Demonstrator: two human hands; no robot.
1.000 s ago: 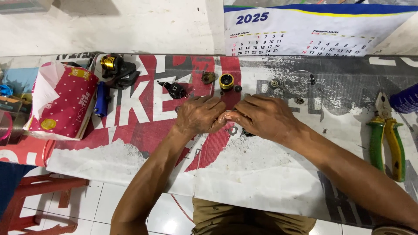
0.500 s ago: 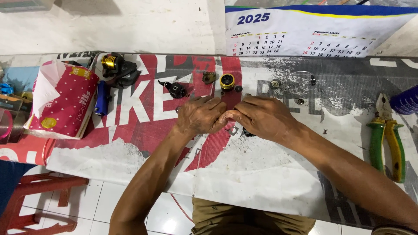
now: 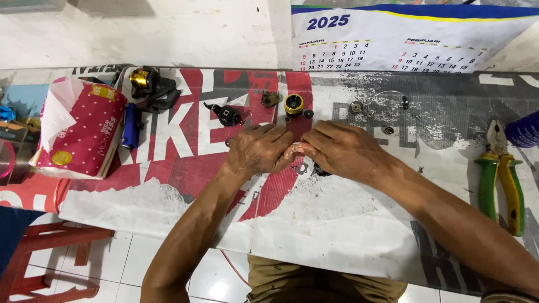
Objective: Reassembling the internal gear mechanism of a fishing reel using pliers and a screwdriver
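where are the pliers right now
In the head view, the green and yellow handled pliers lie flat at the far right of the printed mat, just below a dark blue container, well clear of the right hand.

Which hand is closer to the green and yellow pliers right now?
Right. The right hand is at the middle of the mat, with the pliers well off to its right, untouched. The left hand sits on the far side of the right hand, farther away.
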